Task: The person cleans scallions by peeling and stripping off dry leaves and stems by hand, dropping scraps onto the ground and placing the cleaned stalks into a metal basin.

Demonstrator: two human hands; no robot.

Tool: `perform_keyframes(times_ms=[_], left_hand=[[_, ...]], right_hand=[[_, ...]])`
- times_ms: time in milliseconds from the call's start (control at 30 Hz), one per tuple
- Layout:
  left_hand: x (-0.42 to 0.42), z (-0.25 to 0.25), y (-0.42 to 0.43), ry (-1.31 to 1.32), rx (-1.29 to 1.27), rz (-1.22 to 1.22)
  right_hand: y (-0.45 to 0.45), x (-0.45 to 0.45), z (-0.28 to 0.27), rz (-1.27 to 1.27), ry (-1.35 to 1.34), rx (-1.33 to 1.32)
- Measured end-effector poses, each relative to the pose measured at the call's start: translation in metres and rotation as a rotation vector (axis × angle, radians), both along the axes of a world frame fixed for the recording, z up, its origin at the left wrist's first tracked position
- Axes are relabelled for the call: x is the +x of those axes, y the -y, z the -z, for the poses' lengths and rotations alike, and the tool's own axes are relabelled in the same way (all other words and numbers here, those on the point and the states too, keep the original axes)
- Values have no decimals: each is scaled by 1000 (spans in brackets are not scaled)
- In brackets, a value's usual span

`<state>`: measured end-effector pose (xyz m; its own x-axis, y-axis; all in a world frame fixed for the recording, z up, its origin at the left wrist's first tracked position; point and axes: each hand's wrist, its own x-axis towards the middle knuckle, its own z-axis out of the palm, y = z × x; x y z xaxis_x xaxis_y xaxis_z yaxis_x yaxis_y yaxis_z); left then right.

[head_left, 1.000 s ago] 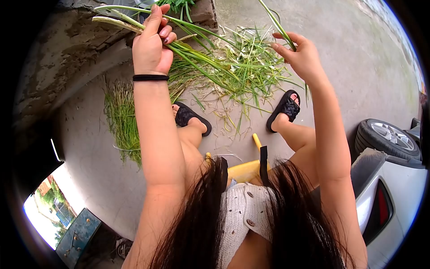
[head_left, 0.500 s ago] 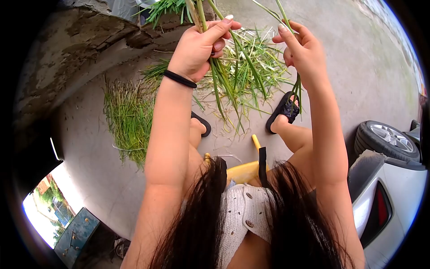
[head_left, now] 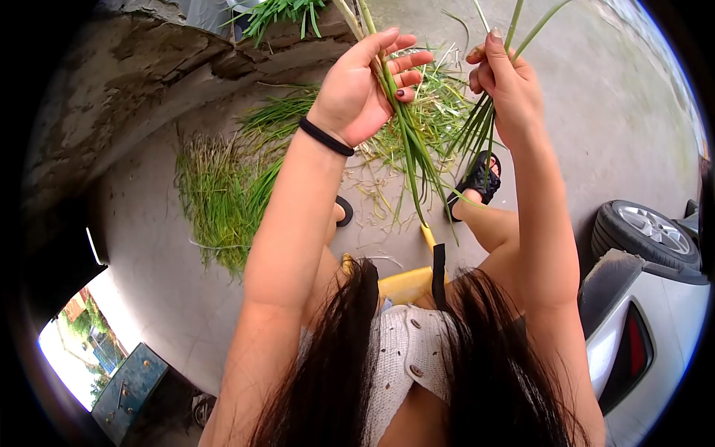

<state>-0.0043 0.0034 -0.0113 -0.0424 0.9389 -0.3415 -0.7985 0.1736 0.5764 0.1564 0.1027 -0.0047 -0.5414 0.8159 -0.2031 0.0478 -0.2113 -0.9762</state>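
Observation:
My left hand (head_left: 366, 89) holds a few long chives (head_left: 408, 138) between thumb and palm, its fingers loosely spread. Their pale ends point up past the top edge, and the green leaves hang down. To the right, my right hand (head_left: 510, 89) pinches a second bunch of chives (head_left: 477, 127) between thumb and fingers, with stems fanning out above and leaves dangling below. The two hands are apart. On the floor beyond them lies a loose, messy pile of chives and trimmings (head_left: 439, 93).
At left lies a neater heap of chives (head_left: 223, 186). More greens (head_left: 287, 16) sit on the rough ledge (head_left: 141, 67). Between my legs is a yellow seat (head_left: 406, 284). A car wheel (head_left: 646, 232) and a silver-grey car part (head_left: 663, 320) are at right, a dark green box (head_left: 130, 387) at lower left.
My left hand has shifted right and its fingers have spread. The right hand now holds a fuller, fanned bunch of chives than before.

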Motion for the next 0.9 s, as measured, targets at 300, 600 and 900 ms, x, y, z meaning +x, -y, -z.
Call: perform_keyframes(times_ms=[300, 600, 900], left_hand=[[9, 4, -1, 125, 84, 33], [2, -10, 3, -75, 111, 54], [-7, -2, 9, -949, -121, -199]], right_hand=[[33, -14, -4, -336, 199, 230], [23, -9, -12, -258, 83, -46], [13, -7, -8, -107, 47, -141]])
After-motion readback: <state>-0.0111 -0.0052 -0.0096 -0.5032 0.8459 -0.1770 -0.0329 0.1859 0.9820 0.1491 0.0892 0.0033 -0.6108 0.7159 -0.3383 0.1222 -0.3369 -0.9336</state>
